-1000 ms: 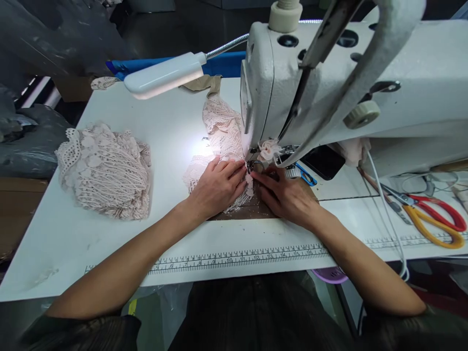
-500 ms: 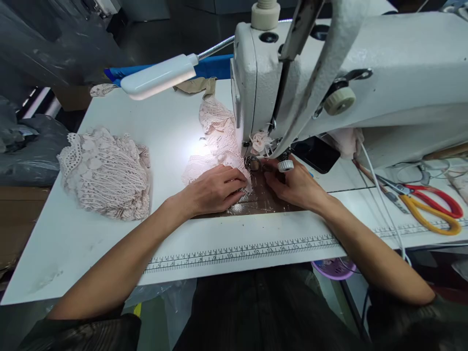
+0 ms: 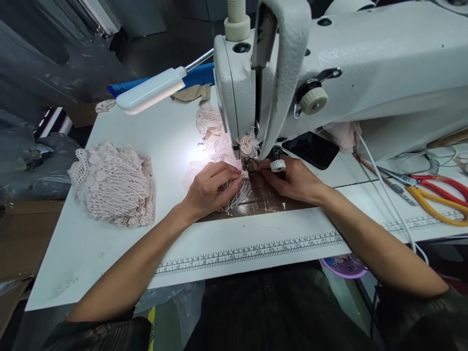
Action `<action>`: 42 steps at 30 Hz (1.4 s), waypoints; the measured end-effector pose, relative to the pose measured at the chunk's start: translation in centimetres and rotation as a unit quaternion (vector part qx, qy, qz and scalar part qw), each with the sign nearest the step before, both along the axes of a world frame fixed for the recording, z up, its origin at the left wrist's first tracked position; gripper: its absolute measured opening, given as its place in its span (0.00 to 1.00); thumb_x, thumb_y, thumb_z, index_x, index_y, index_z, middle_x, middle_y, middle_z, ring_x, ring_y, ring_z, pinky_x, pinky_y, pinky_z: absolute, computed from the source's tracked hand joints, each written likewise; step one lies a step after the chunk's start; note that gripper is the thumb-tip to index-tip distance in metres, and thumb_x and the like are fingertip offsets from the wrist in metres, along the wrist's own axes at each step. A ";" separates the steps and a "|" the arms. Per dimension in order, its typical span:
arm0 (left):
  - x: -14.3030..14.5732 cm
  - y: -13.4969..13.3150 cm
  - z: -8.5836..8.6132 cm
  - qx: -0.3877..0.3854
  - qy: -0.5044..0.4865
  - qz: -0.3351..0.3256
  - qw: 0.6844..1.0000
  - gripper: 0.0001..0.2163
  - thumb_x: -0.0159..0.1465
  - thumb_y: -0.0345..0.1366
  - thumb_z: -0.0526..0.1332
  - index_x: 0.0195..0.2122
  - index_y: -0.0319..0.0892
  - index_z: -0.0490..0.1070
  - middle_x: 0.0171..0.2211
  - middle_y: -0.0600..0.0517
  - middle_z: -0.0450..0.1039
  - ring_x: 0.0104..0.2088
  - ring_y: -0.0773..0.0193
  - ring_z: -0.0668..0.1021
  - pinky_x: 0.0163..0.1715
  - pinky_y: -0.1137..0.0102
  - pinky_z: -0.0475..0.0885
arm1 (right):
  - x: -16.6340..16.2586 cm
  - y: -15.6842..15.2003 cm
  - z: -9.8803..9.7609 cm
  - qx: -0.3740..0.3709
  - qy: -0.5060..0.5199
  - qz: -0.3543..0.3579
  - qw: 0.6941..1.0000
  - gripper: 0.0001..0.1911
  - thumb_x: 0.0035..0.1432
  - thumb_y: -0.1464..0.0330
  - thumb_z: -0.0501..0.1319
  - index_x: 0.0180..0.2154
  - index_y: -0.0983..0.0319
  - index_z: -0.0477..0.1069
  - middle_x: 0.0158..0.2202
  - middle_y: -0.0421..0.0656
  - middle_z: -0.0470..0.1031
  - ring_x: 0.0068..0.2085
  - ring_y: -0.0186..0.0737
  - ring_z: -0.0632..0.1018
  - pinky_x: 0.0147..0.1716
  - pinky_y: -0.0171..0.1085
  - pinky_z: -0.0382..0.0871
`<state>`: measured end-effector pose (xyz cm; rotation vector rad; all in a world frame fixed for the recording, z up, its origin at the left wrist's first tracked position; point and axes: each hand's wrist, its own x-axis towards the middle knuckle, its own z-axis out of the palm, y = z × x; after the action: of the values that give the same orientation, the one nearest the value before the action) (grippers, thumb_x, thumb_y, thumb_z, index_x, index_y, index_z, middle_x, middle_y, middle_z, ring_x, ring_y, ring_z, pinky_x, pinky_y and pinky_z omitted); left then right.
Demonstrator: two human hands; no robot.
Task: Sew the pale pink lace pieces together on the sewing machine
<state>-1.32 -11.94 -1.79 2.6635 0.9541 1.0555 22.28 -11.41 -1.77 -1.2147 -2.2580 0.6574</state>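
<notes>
A white sewing machine (image 3: pixel 234 92) stands over the table, with a pink fabric flower (image 3: pixel 248 144) on its needle end. Pale pink lace (image 3: pixel 215 146) runs along the left of the needle and under the presser foot. My left hand (image 3: pixel 214 187) pinches the lace edge between thumb and forefinger, just left of the foot. My right hand (image 3: pixel 292 180) is closed at the right of the foot, behind the white knurled knob (image 3: pixel 277 165). Its fingertips are partly hidden by the machine parts, so what they hold is unclear.
A bundle of gathered lace (image 3: pixel 113 185) lies on the left of the table. A lit lamp (image 3: pixel 151 90) hangs above. Behind my right hand are a black phone (image 3: pixel 312 149) and scissors with red and yellow handles (image 3: pixel 435 204). A printed ruler (image 3: pixel 248 254) runs along the front edge.
My left hand has gone from lying flat over the lace to pinching its edge near the foot. My right hand stays by the foot. The whole view has shifted slightly.
</notes>
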 end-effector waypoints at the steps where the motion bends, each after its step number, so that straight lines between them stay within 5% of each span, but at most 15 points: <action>1: 0.0 0.1 0.0 -0.001 0.002 -0.006 1.000 0.04 0.66 0.31 0.60 0.35 0.39 0.73 0.36 0.49 0.79 0.37 0.66 0.80 0.38 0.68 0.76 | 0.0 -0.2 -0.2 0.015 0.001 0.023 1.000 0.14 0.64 0.68 0.53 0.44 0.62 0.76 0.37 0.45 0.76 0.35 0.38 0.74 0.36 0.36 0.66; 6: -0.1 0.2 -0.5 -0.002 0.062 -0.049 0.997 0.03 0.66 0.31 0.60 0.37 0.41 0.74 0.38 0.50 0.79 0.39 0.65 0.80 0.41 0.66 0.74 | -0.4 -0.9 -0.8 0.045 -0.112 0.035 0.992 0.21 0.67 0.63 0.51 0.58 0.56 0.70 0.44 0.47 0.72 0.27 0.33 0.68 0.28 0.35 0.60; 11: 0.0 0.1 -0.8 -0.003 0.094 -0.044 0.995 0.04 0.67 0.31 0.59 0.37 0.41 0.74 0.39 0.50 0.80 0.39 0.66 0.80 0.43 0.65 0.72 | -0.7 -1.0 -1.2 0.083 -0.188 0.024 0.978 0.22 0.66 0.60 0.50 0.59 0.52 0.68 0.43 0.48 0.72 0.24 0.33 0.62 0.24 0.36 0.51; 29: -0.4 -0.2 -0.7 0.055 0.143 -0.086 0.984 0.05 0.66 0.31 0.59 0.39 0.41 0.75 0.38 0.51 0.79 0.40 0.67 0.80 0.60 0.55 0.68 | -0.5 -1.1 -1.5 0.083 -0.145 0.035 0.985 0.21 0.67 0.64 0.50 0.59 0.55 0.69 0.47 0.50 0.70 0.32 0.36 0.70 0.30 0.36 0.61; 38: -0.2 -0.4 -0.3 0.085 0.180 -0.092 0.976 0.06 0.64 0.31 0.59 0.40 0.40 0.75 0.39 0.47 0.78 0.35 0.61 0.78 0.45 0.56 0.75 | -0.4 -1.1 -1.4 0.072 -0.121 0.038 0.989 0.21 0.66 0.65 0.52 0.58 0.54 0.70 0.46 0.49 0.71 0.32 0.36 0.70 0.30 0.36 0.61; 42: 0.1 -1.0 -0.3 0.094 0.189 -0.084 0.974 0.07 0.65 0.30 0.58 0.40 0.37 0.75 0.38 0.45 0.77 0.38 0.60 0.78 0.49 0.57 0.76 | -0.5 -1.1 -1.5 0.080 -0.114 0.057 0.989 0.20 0.64 0.66 0.54 0.56 0.52 0.71 0.43 0.48 0.70 0.34 0.38 0.70 0.32 0.36 0.63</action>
<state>-1.22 -12.99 -2.06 3.1096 0.6877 0.6440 21.81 -12.51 -3.27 -1.1386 -2.5302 0.3854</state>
